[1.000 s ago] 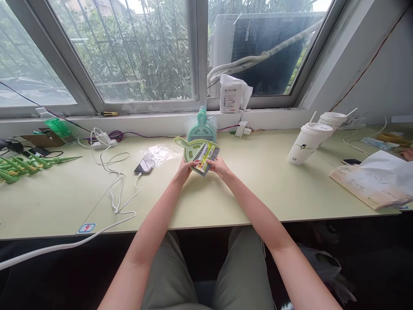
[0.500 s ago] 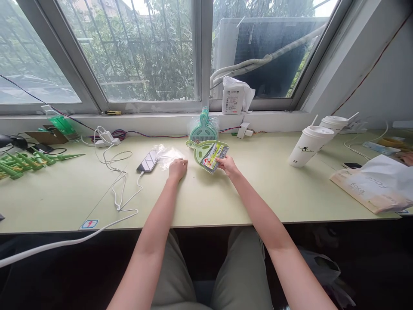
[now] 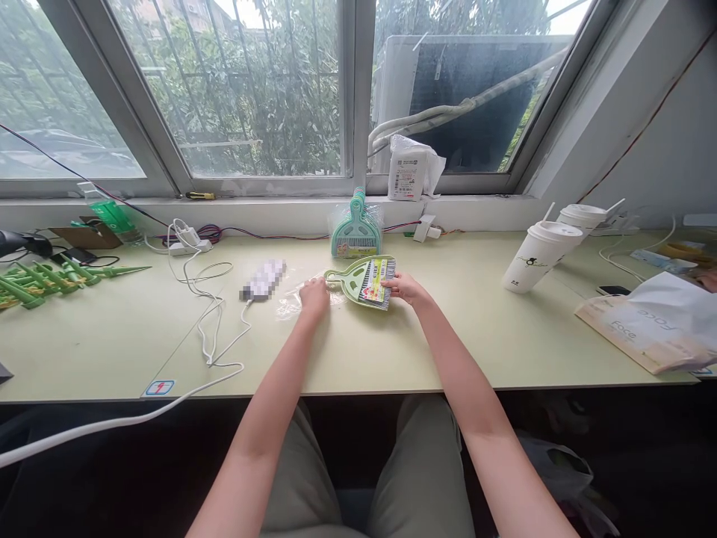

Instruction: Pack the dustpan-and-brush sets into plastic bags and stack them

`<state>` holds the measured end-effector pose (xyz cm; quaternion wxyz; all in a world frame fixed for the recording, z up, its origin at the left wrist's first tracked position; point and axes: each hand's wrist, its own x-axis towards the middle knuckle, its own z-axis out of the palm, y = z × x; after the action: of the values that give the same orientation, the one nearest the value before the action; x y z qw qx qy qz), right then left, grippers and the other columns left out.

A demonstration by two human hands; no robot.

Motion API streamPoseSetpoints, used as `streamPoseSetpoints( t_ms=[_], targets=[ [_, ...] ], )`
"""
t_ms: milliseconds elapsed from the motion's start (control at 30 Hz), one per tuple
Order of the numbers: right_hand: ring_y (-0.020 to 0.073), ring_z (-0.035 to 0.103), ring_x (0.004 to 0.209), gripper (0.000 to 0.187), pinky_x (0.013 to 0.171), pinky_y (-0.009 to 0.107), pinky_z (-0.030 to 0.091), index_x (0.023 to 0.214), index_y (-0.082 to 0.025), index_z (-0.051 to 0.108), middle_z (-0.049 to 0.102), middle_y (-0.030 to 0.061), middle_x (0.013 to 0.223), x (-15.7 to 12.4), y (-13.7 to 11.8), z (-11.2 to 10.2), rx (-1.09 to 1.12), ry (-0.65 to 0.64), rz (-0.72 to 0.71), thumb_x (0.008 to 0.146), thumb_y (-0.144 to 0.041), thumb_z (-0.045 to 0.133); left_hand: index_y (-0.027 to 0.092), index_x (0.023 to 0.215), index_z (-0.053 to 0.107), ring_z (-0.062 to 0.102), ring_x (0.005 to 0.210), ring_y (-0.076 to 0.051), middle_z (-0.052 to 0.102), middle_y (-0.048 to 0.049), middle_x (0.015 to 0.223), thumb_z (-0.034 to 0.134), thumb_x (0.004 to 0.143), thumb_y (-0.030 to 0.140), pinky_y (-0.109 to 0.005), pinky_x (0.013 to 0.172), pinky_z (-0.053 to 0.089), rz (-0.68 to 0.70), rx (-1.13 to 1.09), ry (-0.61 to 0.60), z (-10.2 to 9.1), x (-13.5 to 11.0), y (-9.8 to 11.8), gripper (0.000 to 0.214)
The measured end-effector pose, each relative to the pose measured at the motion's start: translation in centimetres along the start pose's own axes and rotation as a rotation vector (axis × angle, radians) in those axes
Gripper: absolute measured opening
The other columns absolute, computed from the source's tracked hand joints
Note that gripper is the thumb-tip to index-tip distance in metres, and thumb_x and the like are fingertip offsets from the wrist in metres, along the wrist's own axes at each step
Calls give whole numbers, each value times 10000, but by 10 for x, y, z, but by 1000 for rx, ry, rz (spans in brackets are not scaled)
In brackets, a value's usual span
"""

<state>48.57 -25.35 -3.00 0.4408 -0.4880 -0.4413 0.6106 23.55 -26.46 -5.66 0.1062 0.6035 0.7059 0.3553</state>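
A light green dustpan with a small brush nested in it lies low over the table, its handle pointing left. A colourful label covers part of the bristles. My right hand grips the wide bristle end from the right. My left hand is closed, just left of the handle end, on a thin clear plastic bag whose film shows on both sides of the fingers. Behind, a stack of wrapped teal dustpan sets leans against the sill wall.
To the left lie a phone on a white charging cable, a power strip and green plastic spikes. On the right stand two white cups with straws, beside a paper bag. A wrapped box sits on the sill.
The dustpan and brush have turned nearly level and come slightly lower, with my right hand moving right. The plastic bag has shifted nearer, around my left hand.
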Motion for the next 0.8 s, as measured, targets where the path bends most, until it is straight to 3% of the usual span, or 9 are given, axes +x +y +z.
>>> streamPoseSetpoints(
  t_ms=[133,300,433,567,667,800],
  targets=[
    [182,706,685,206,747,349,596,851,-109,676,743,81,801,3,0,-6,-8,42,-8,682,9,681,209,1118,595,588,1007,-333,604,-142,879,597,738,126,-419,868,421,-11,3,64,-4,0,2,389],
    [190,710,708,220,735,343,599,871,-110,669,746,84,817,3,0,-6,-25,68,-38,676,-10,693,199,1312,493,632,969,-287,639,-154,976,437,789,-1,-390,850,467,19,105,74,-13,2,2,563],
    [212,716,737,271,737,364,604,899,-131,678,751,81,861,-1,1,4,-52,-76,-55,648,-55,746,210,1335,457,654,955,-227,667,-127,1073,369,794,-42,-357,843,499,127,-69,86,-10,6,3,603],
    [196,713,720,317,743,371,606,934,-146,658,747,62,841,0,8,21,4,-45,-128,645,-79,769,234,1296,487,642,1020,-183,666,-84,1137,393,821,-7,-347,890,501,350,-318,16,-4,8,7,541],
    [185,713,738,319,762,370,605,950,-156,637,745,58,869,3,13,29,93,-15,-176,664,-113,770,244,1298,495,596,1115,-206,643,-79,1191,434,845,45,-380,938,477,442,-296,73,-6,7,10,498],
    [192,713,755,331,749,367,607,949,-162,630,745,59,869,7,17,29,120,-58,-224,659,-162,788,217,1341,471,519,1206,-264,605,-111,1245,512,884,215,-432,968,451,459,-163,193,-13,4,12,459]
  ],
)
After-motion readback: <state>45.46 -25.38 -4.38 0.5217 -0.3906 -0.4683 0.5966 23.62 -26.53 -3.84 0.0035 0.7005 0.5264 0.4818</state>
